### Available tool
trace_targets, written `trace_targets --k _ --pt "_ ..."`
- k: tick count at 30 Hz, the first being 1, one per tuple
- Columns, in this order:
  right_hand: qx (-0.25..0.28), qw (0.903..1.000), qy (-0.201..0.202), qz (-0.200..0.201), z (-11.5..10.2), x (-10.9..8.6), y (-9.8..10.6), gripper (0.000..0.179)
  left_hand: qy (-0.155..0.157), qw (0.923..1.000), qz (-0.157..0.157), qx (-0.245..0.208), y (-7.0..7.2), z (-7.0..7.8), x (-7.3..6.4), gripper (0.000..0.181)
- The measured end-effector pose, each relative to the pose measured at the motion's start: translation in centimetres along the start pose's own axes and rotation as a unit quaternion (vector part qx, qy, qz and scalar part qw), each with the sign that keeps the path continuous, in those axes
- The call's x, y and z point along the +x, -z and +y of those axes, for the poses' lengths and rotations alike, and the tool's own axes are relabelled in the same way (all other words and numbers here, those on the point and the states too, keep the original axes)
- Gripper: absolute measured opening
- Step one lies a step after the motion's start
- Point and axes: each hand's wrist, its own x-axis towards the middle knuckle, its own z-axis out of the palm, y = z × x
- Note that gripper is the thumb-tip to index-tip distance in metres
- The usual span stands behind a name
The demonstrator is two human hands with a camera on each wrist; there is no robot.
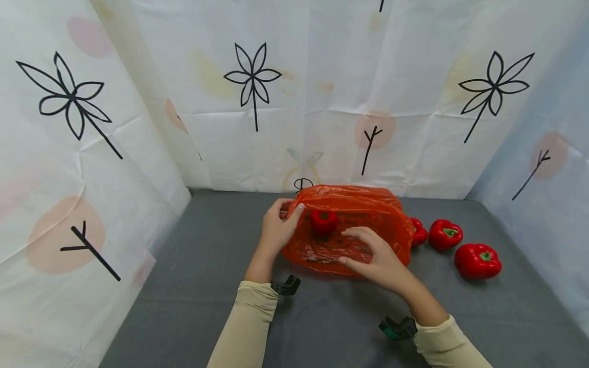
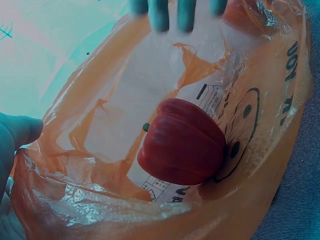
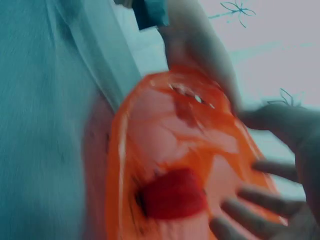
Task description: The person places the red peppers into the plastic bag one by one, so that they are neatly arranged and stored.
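Observation:
An orange-red plastic bag [image 1: 359, 204] lies on the table with its wide mouth toward me. Inside, toward its left end, sits one red bell pepper [image 1: 323, 223]; the left wrist view shows the same pepper [image 2: 182, 142] on its side, its green stem pointing left. My left hand [image 1: 277, 227] grips the bag's left rim, thumb on the near side and fingers behind the film. Over the right part of the mouth is my right hand [image 1: 379, 258], fingers spread apart and nothing between them. Blurred in the right wrist view, its fingers [image 3: 255, 207] hover beside the pepper.
Right of the bag lie more red bell peppers: one [image 1: 418, 232] partly hidden behind the bag, another [image 1: 445, 235] beside it, and a third [image 1: 477, 261] nearer me. The grey table [image 1: 193, 306] ends at white patterned cloth walls [image 1: 322, 128] behind and on both sides.

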Motion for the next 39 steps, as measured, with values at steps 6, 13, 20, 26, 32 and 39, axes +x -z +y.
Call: trace_targets --k 6,13,20,26,32,39 --pt "-0.001 0.9997 -0.014 -0.019 0.3 -3.8 3.3 0.044 -0.001 1.0000 0.000 -0.005 0.0 -0.1 -0.2 0.041" --pt "0.015 0.9982 -0.056 0.018 1.4 -6.9 7.8 0.040 -0.002 1.0000 -0.001 -0.001 0.2 -0.1 -0.2 0.040" --pt "-0.029 0.9863 -0.110 0.120 2.3 -8.9 11.6 0.035 0.003 1.0000 -0.006 0.004 -0.1 -0.1 -0.1 0.043" --pt "-0.087 0.9462 -0.214 0.227 5.2 -10.0 13.5 0.045 0.002 1.0000 -0.006 0.006 -0.1 0.0 -0.1 0.044" --pt "-0.133 0.8951 -0.334 0.264 8.0 -10.6 14.0 0.067 0.001 1.0000 -0.005 0.007 -0.1 0.0 0.0 0.044" --pt "-0.140 0.8966 -0.369 0.200 10.7 -11.3 14.5 0.095 0.001 0.9999 -0.009 -0.004 0.1 0.0 0.1 0.045"
